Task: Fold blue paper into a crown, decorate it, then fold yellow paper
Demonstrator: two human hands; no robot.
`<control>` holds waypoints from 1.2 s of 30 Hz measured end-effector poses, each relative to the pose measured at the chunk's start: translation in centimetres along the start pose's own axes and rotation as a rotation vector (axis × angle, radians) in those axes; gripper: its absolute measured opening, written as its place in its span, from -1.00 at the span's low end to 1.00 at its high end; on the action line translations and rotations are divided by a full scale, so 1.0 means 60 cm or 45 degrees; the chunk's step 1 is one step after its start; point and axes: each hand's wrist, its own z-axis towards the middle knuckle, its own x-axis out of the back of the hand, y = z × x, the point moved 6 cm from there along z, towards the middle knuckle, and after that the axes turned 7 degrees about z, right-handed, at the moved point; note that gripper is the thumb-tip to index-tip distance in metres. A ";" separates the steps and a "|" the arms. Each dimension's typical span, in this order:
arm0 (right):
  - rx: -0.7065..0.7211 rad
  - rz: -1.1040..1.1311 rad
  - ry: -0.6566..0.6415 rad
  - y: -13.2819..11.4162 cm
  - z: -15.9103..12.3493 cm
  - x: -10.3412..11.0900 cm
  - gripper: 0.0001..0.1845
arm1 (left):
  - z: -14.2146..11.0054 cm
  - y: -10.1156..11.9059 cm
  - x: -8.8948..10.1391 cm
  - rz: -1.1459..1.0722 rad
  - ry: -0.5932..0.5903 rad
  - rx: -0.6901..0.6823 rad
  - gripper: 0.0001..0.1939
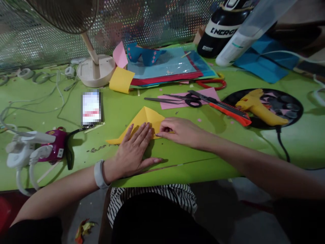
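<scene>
A folded sheet of yellow paper [145, 115] lies on the green table [188, 150], its peak pointing away from me and a narrow tip reaching out to the left. My left hand [135, 145] rests flat over its lower part, fingers spread and thumb out to the right. At the paper's right corner my right hand [181, 132] pinches the edge between thumb and curled fingers. The hands cover the lower folds. Just beyond are black-handled scissors [191, 100] on a pink paper sheet [166, 101], with an orange-and-black utility knife [228, 112] lying across its right end.
On the right, a yellow glue gun [264, 108] sits on a black round tray [297, 108]. Left are a phone [91, 107], plugs on a purple adapter [54, 145] and loose cables. Behind stand a fan [96, 69], stacked coloured sheets [172, 64], red-handled scissors [212, 83] and a black bottle [220, 30].
</scene>
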 end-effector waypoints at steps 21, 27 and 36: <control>-0.018 0.030 -0.118 -0.002 0.004 0.004 -0.79 | -0.003 -0.001 -0.009 0.074 -0.120 0.030 -0.08; -0.034 0.044 -0.157 -0.006 0.004 0.009 -0.75 | -0.003 -0.001 -0.008 0.060 -0.127 0.020 -0.08; -0.034 -0.037 -0.252 0.038 -0.003 0.029 -0.67 | -0.002 -0.002 -0.009 0.080 -0.116 0.014 -0.09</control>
